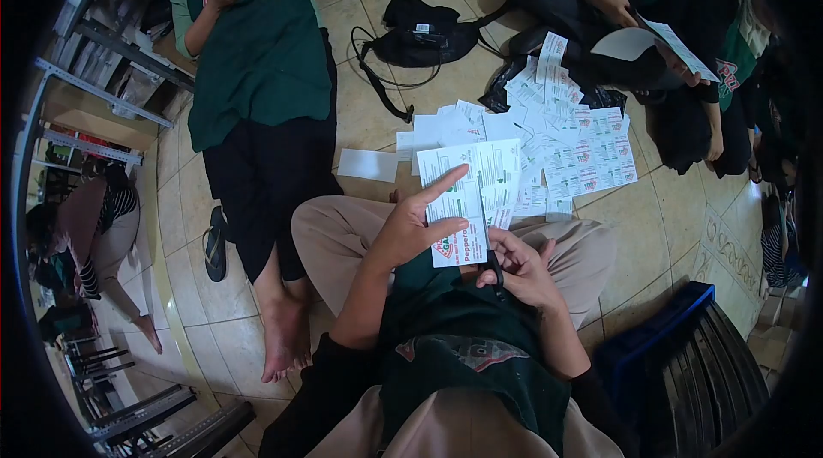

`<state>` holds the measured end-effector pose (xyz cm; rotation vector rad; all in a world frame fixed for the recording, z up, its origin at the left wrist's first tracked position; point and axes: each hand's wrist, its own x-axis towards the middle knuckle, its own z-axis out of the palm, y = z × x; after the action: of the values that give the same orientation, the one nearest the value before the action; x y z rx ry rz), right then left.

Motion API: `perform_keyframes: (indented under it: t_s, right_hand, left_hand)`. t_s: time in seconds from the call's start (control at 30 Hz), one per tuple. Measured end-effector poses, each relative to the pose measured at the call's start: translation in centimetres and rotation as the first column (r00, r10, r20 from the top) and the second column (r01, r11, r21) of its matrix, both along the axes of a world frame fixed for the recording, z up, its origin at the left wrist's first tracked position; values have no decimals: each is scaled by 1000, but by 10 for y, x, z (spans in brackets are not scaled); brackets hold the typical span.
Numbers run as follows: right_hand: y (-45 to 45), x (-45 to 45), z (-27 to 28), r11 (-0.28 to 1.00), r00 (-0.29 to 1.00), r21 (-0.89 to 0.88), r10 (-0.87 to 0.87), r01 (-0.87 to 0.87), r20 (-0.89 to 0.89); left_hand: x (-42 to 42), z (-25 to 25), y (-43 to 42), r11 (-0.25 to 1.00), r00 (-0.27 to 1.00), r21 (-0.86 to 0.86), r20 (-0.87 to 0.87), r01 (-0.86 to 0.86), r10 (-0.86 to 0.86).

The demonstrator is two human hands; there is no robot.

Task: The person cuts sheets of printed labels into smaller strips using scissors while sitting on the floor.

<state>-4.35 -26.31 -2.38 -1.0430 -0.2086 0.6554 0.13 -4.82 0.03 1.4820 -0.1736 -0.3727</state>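
Observation:
My left hand [410, 227] grips a white printed label sheet [444, 160] from its left side, index finger and thumb stretched across its face. Green and red print covers it, with "Peppero" legible near the lower edge. In my right hand [525, 269] is a pair of dark-handled scissors [495, 273], with fingers in the handles. Their blades run up along a line in the sheet, whose right part stands slightly apart. Just beyond, a loose heap of printed paper pieces [536, 119] lies on the floor, beside larger uncut sheets [604, 149].
A seated person [257, 72] is at my left, another [686, 21] holds a sheet at the far right. A black bag [420, 34] with straps lies ahead. A flip-flop [215, 245], a blue-edged dark plastic item [686, 355] and metal shelving [103, 98] are around me.

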Motion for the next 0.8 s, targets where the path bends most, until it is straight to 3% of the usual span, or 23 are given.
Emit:
perform_keyframes:
  t_s: [0.8]
  right_hand:
    - [2, 2, -9, 998, 997, -16, -64, 65, 45]
  left_hand:
    - [-3, -1, -7, 997, 994, 16, 78, 78, -79]
